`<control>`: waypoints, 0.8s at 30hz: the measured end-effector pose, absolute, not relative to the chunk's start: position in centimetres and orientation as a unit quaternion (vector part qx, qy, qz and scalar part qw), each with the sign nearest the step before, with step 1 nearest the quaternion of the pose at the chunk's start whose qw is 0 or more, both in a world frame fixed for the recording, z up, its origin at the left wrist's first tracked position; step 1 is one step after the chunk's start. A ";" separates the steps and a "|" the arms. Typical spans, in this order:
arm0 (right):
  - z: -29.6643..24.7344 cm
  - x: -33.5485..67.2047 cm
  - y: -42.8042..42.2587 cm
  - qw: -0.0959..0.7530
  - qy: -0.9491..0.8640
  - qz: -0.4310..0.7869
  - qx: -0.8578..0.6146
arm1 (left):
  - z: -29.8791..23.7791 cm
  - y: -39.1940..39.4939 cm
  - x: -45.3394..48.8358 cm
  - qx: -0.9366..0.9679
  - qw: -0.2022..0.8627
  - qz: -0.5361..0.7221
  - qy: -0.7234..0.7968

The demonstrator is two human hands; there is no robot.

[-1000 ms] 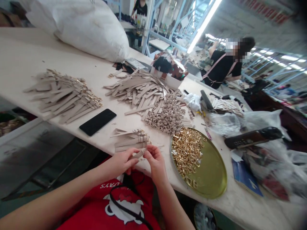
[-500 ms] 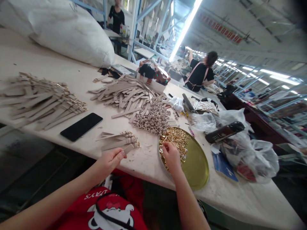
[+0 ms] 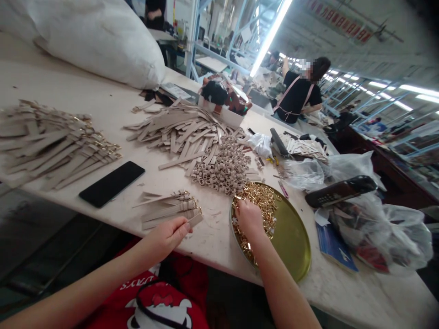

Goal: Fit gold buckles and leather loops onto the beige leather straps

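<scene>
Between the thumb and fingers of my left hand (image 3: 173, 235) is a beige strap (image 3: 196, 221), its short free end pointing right. Just behind it lies a small bunch of straps (image 3: 168, 208) fitted with gold buckles. My right hand (image 3: 250, 221) is closed, fingertips down among loose gold buckles (image 3: 265, 198) piled on the left side of a round gold tray (image 3: 295, 240). Whatever those fingertips pinch is hidden. Behind the hands, a heap of small beige loops (image 3: 222, 171) adjoins a pile of plain straps (image 3: 185, 128).
A black phone (image 3: 112, 183) lies left of the small bunch, near a larger pile of buckled straps (image 3: 58, 141). A big white sack (image 3: 103, 43) rests at the back left. Plastic bags (image 3: 394, 233) and a blue booklet (image 3: 336, 246) sit right of the tray. A person (image 3: 300, 96) stands beyond.
The view has shifted slightly. My left hand with the strap now sits a little farther right, beside the small bunch. My right hand stays among the buckles, its fingers curled more tightly.
</scene>
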State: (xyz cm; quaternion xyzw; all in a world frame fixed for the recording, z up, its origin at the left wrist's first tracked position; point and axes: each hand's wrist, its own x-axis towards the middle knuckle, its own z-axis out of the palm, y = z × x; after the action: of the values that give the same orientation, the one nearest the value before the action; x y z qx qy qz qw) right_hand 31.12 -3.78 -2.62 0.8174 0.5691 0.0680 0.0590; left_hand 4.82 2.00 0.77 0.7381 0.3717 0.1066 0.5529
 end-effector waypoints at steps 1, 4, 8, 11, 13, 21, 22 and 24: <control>-2.6 31.1 -3.7 0.059 0.570 0.070 0.816 | 0.7 2.1 5.1 0.744 0.548 0.104 0.367; -2.7 30.9 -3.0 0.074 0.567 0.078 0.816 | 0.4 2.5 5.9 0.756 0.542 0.091 0.357; -2.9 30.6 -2.2 0.093 0.575 0.070 0.810 | 0.0 2.8 6.0 0.754 0.550 0.076 0.352; -3.0 31.0 -2.2 0.094 0.586 0.065 0.802 | -0.2 2.8 5.6 0.744 0.559 0.083 0.356; -2.8 31.4 -2.6 0.093 0.584 0.069 0.804 | -0.3 2.7 5.4 0.731 0.572 0.091 0.361; 0.8 27.5 -4.7 -0.345 0.621 -0.054 0.702 | 1.2 2.3 6.3 0.581 0.725 0.123 0.348; 1.3 26.1 -4.9 -0.395 0.621 -0.078 0.673 | 1.5 2.2 6.5 0.543 0.758 0.125 0.339; 1.7 23.4 -5.2 -0.455 0.617 -0.125 0.630 | 2.0 1.9 6.6 0.476 0.813 0.117 0.314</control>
State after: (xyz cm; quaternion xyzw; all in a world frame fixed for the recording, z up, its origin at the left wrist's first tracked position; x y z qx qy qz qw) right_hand 23.40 -5.22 1.70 0.6295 0.6174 -0.1246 -0.4549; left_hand 6.58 1.92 2.00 0.4758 0.3145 0.1168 0.8131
